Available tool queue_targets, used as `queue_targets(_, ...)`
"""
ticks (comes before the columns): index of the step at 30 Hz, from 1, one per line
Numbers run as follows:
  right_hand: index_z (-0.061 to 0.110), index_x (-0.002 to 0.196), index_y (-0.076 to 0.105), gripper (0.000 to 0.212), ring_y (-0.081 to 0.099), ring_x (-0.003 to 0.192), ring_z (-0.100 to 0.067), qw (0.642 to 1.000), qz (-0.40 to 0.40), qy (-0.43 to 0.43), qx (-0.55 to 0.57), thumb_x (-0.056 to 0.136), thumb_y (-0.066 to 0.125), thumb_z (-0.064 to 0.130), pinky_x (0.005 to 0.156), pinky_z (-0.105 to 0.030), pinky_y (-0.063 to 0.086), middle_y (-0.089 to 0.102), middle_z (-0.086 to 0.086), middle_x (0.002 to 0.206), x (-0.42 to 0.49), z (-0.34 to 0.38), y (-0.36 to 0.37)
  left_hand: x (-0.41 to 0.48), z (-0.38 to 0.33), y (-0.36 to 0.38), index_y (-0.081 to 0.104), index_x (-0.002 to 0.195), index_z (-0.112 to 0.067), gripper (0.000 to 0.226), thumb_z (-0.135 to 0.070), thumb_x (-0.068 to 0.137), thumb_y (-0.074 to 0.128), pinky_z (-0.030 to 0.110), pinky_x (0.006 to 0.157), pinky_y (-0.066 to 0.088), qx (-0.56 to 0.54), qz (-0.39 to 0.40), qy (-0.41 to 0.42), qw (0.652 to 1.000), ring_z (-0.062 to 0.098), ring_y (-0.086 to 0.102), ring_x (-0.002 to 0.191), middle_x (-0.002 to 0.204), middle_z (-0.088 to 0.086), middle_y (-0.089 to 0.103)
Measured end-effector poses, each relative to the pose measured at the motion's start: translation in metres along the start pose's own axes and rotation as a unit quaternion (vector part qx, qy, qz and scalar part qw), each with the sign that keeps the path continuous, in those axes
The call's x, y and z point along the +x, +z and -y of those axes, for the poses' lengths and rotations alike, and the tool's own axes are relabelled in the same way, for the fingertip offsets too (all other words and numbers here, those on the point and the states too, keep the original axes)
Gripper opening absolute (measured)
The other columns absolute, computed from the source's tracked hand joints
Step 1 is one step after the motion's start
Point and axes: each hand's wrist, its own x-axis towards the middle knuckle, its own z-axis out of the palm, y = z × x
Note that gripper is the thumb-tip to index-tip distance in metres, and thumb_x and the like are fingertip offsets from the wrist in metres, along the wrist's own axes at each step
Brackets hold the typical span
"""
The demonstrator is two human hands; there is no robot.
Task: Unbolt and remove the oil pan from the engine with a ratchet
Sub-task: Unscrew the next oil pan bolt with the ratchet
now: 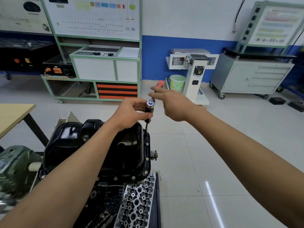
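The engine [113, 193] is running off the near edge, with the glossy black pan [128, 150] sitting on top. The left hand [130, 114] fingers are pinching the steel ratchet [150, 103], which is standing at the pan's far-right rim. The blurred right hand [174, 106] is hiding its handle, fingers loosely spread.

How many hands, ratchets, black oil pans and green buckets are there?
Hands: 2 (left hand, right hand)
Ratchet: 1
Oil pan: 1
Bucket: 1
Total: 5
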Motion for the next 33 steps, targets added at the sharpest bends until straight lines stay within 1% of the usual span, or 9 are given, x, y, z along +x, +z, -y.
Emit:
queue_targets(4, 0.027, 0.156, 0.028, 0.080, 0.033, 0.144, -0.021, 1.000, -0.004, -0.008, -0.006, 0.086, 0.045, -0.009, 0.103, -0.042, 0.045, 0.011, 0.013, 0.165, -0.001, -0.002, 0.010, -0.002, -0.001, 0.003, 0.075, 0.103, -0.012, 0.033, 0.007, 0.078, 0.082, 0.023, 0.067, 0.056, 0.011, -0.015, -0.004, 1.000, 0.014, 0.073, 0.085, 0.090, -0.001, 0.078)
queue_targets(6, 0.024, 0.153, 0.032, 0.070, 0.034, 0.140, -0.024, 0.999, -0.016, -0.002, -0.036, 0.090, 0.048, -0.003, 0.099, -0.043, 0.046, 0.022, 0.005, 0.163, -0.004, 0.001, 0.010, -0.002, -0.001, 0.004, 0.075, 0.100, -0.015, 0.032, 0.005, 0.077, 0.084, 0.022, 0.065, 0.055, 0.022, -0.020, 0.001, 1.000, 0.010, 0.073, 0.083, 0.087, -0.004, 0.078)
queue_targets(9, 0.020, 0.124, 0.059, 0.033, 0.051, 0.102, -0.029, 0.991, -0.069, 0.038, -0.112, 0.093, 0.053, 0.010, 0.069, -0.036, 0.042, 0.059, -0.003, 0.108, -0.010, 0.015, 0.003, -0.003, 0.000, 0.006, 0.074, 0.097, -0.013, 0.029, 0.001, 0.074, 0.088, 0.021, 0.065, 0.054, 0.043, -0.043, 0.010, 0.998, 0.011, 0.073, 0.080, 0.086, -0.003, 0.078)
queue_targets(12, 0.019, 0.094, 0.063, 0.007, 0.045, 0.069, -0.026, 0.983, -0.067, 0.126, -0.119, 0.091, 0.060, 0.024, 0.056, -0.031, 0.030, 0.035, 0.002, 0.069, -0.018, 0.034, -0.004, -0.004, 0.000, 0.008, 0.071, 0.088, -0.018, 0.027, -0.004, 0.074, 0.090, 0.019, 0.066, 0.054, 0.078, -0.060, 0.027, 0.995, 0.009, 0.074, 0.078, 0.084, -0.006, 0.078)
queue_targets(16, 0.021, 0.064, 0.039, 0.043, 0.039, 0.055, -0.015, 0.993, -0.042, 0.114, 0.006, 0.088, 0.060, 0.049, 0.051, -0.028, 0.025, 0.037, 0.004, 0.065, -0.027, 0.050, 0.002, -0.004, 0.001, 0.010, 0.061, 0.075, -0.020, 0.036, 0.008, 0.071, 0.083, 0.023, 0.069, 0.052, 0.109, -0.075, 0.045, 0.990, 0.004, 0.067, 0.070, 0.078, -0.004, 0.073)
queue_targets(22, 0.021, 0.059, 0.044, 0.042, 0.046, 0.053, -0.016, 0.990, -0.032, 0.112, 0.074, 0.078, 0.073, 0.046, 0.047, -0.026, 0.028, 0.046, 0.002, 0.061, -0.026, 0.056, -0.002, -0.004, 0.001, 0.008, 0.063, 0.078, -0.018, 0.033, 0.010, 0.072, 0.077, 0.026, 0.071, 0.054, 0.113, -0.075, 0.050, 0.990, 0.006, 0.066, 0.071, 0.078, -0.005, 0.072)
queue_targets(26, 0.019, 0.091, 0.068, 0.008, 0.043, 0.056, -0.014, 0.993, -0.022, 0.111, -0.019, 0.083, 0.071, 0.020, 0.050, -0.027, 0.034, 0.044, 0.003, 0.069, -0.021, 0.046, -0.014, -0.003, 0.004, 0.005, 0.073, 0.091, -0.011, 0.023, 0.001, 0.075, 0.086, 0.036, 0.078, 0.059, 0.104, -0.045, 0.047, 0.992, 0.015, 0.071, 0.078, 0.084, 0.002, 0.075)
queue_targets(29, 0.023, 0.114, 0.071, 0.037, 0.050, 0.069, -0.024, 0.992, -0.046, 0.090, -0.069, 0.087, 0.058, 0.002, 0.063, -0.035, 0.042, 0.050, -0.002, 0.082, -0.014, 0.038, -0.012, -0.002, 0.003, 0.004, 0.072, 0.089, -0.001, 0.017, 0.000, 0.077, 0.085, 0.052, 0.077, 0.061, 0.085, -0.026, 0.020, 0.996, 0.032, 0.069, 0.074, 0.087, 0.021, 0.070)
queue_targets(33, 0.024, 0.133, 0.063, 0.059, 0.048, 0.128, -0.030, 1.000, -0.019, 0.021, -0.008, 0.085, 0.049, -0.008, 0.098, -0.042, 0.047, 0.054, -0.006, 0.143, -0.001, 0.028, -0.009, -0.004, -0.002, 0.003, 0.072, 0.087, -0.003, 0.016, 0.003, 0.078, 0.084, 0.043, 0.071, 0.059, 0.083, 0.016, 0.010, 0.996, 0.018, 0.065, 0.072, 0.079, 0.000, 0.071)
